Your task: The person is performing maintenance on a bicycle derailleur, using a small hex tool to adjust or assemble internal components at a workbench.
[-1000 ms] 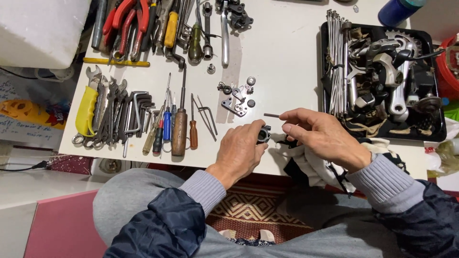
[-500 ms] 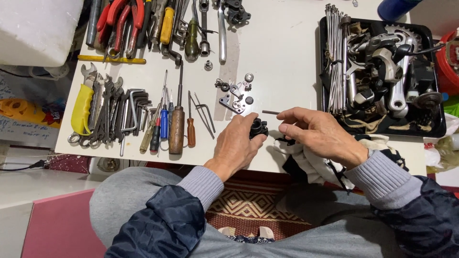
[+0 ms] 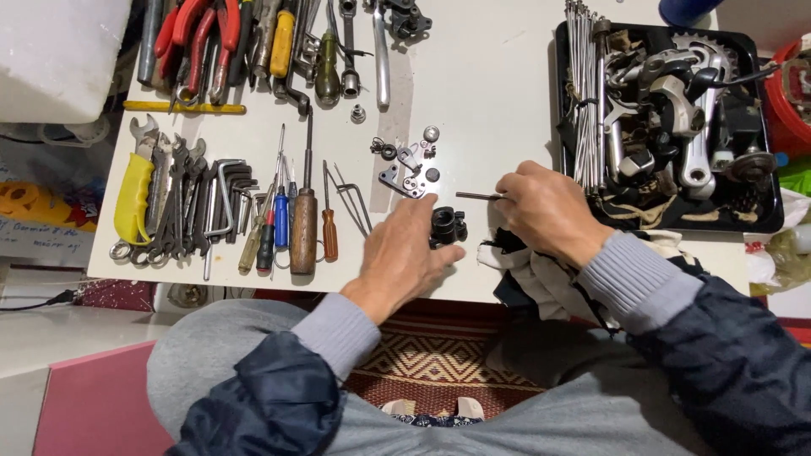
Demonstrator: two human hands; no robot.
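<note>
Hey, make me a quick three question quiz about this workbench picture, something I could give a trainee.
1. True or false: the left hand holds a small black metal part at the front edge of the white table.
2. What does the right hand pinch: A) a red-handled plier, B) a thin dark metal rod, C) a yellow-handled wrench?
3. Fill in: the black tray of silver bicycle parts lies to the person's ____ side.

Key
1. True.
2. B; its tip pokes out leftward from the fingers.
3. Right.
</note>
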